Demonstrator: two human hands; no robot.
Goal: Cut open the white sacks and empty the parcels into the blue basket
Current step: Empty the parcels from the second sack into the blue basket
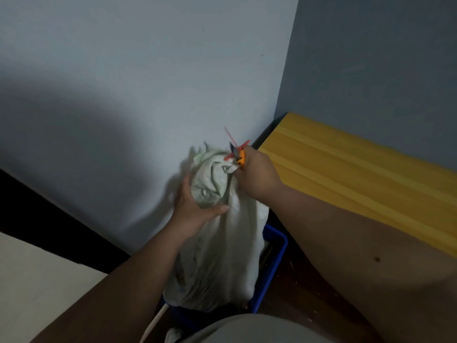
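Nearest me, the sack [217, 256] is standing upright in the blue basket [274, 246], its long axis running up and away from me toward the wall [123, 82], and no parcels are showing yet. I am wrapping my left hand [195, 209] around the bunched neck from the left side, fingers curled behind the cloth and thumb across the front, so that hand is clamping the sack. Just beyond and to the right, my right hand [257, 174] is closing its fingers on an orange cutter [241, 157], and the blade is sitting right at the red tie [233, 144] cinching the top. The tie is lying above and slightly right of my left fingers, so the right hand is the nearer one to it, and I judge the cut needs to travel away from the left thumb. Farther right a yellow bench [358, 174] is running alongside the wall. I am finding no brand, label or readable writing on the sack, the cutter or the basket; the light is dim.
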